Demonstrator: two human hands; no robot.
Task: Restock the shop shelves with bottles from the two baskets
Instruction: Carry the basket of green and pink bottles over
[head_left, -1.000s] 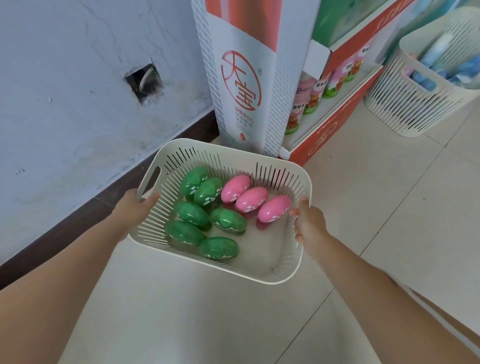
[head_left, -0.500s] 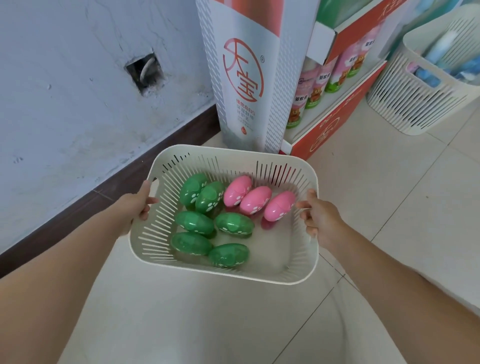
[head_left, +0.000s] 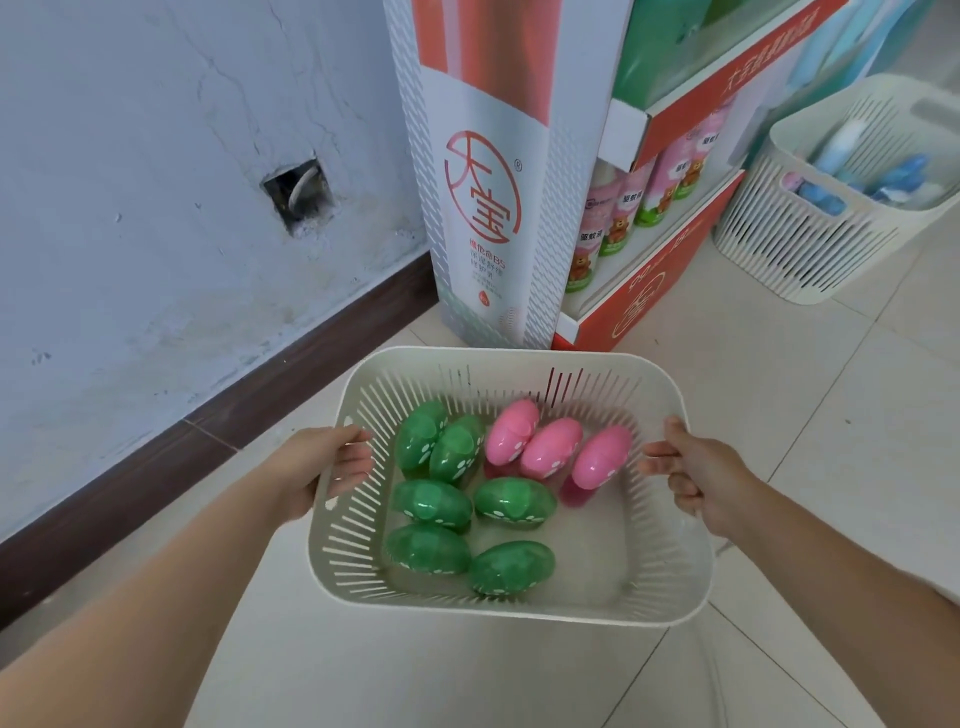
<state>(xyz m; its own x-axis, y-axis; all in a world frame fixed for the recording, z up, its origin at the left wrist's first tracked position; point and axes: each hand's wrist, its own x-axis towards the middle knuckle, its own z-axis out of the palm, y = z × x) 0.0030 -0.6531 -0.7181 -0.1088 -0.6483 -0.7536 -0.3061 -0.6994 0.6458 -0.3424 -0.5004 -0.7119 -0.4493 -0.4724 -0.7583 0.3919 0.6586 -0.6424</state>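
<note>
Holds the basket (head_left: 519, 612) off the floor by its two short ends, left hand (head_left: 317, 467) and right hand (head_left: 701, 480) level, fingers (head_left: 349, 461) of each clamped round the rim, long axis running hand to hand. Carries six green bottles (head_left: 431, 548) toward the left hand and three pink bottles (head_left: 550, 449) toward the right, none touched. Faces the shelf (head_left: 649, 293) ahead and rightward, nearer the right hand; likely calls for setting down first.

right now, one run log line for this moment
left hand: grips basket left rim | right hand: grips right rim | load: six green bottles, three pink bottles
</note>
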